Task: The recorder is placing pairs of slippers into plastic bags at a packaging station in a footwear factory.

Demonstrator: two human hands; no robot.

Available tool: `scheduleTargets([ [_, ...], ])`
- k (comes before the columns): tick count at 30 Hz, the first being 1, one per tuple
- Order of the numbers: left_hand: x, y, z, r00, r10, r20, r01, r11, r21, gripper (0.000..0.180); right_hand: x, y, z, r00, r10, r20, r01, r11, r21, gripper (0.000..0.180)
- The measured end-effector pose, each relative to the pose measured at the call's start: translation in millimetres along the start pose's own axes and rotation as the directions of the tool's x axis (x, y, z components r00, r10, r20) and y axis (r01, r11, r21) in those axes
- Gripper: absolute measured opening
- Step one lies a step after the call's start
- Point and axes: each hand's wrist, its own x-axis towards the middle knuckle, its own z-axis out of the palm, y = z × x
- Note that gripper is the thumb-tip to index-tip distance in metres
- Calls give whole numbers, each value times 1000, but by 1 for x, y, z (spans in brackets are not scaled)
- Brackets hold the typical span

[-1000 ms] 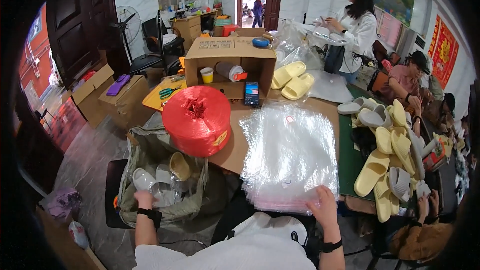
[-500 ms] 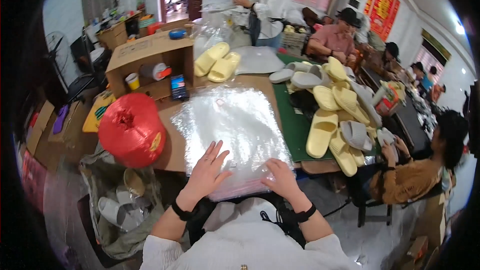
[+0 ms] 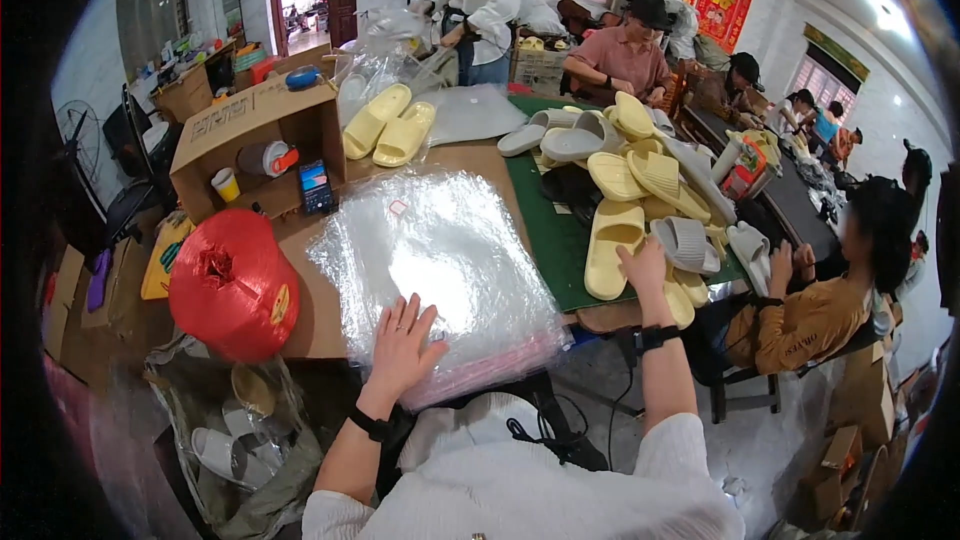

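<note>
My left hand (image 3: 405, 345) lies flat, fingers stretched, on the near left part of a stack of clear plastic bags (image 3: 440, 270). My right hand (image 3: 645, 268) reaches over the near edge of a pile of slippers, its thumb against the right side of a long yellow slide slipper (image 3: 613, 250). Its thumb and fingers look apart, and the slipper still lies in the pile. Beside that hand are a grey ribbed slipper (image 3: 685, 243) and another yellow slipper (image 3: 682, 302), partly covered by the forearm.
A green mat (image 3: 545, 240) lies under the slippers. Left of the bags sit a red twine roll (image 3: 232, 285) and an open cardboard box (image 3: 255, 100) holding a cup and phone. Two yellow slippers (image 3: 390, 125) lie behind the bags. A co-worker (image 3: 810, 320) sits at right.
My right hand has left the plastic bags and moved right to the slipper pile. My left hand stays on the bags. The whole view has shifted somewhat, with things now further left.
</note>
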Motion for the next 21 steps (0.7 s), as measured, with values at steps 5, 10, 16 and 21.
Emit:
scheduleTargets([
  [5,6,2,1,999,-20,31,20,1000,8,60,28,23,21,970,190,153,-163,972,-171,54],
  [10,-3,-4,10,999,-47,-18,47,998,34,59,23,-2,16,992,-83,93,67,984,168,26],
  [16,-7,-6,10,998,8,-59,-5,998,62,60,29,-46,-2,934,-350,79,282,853,440,18],
  [21,-8,-7,12,998,15,-58,-11,997,72,61,38,-99,-16,900,-434,43,322,729,604,11],
])
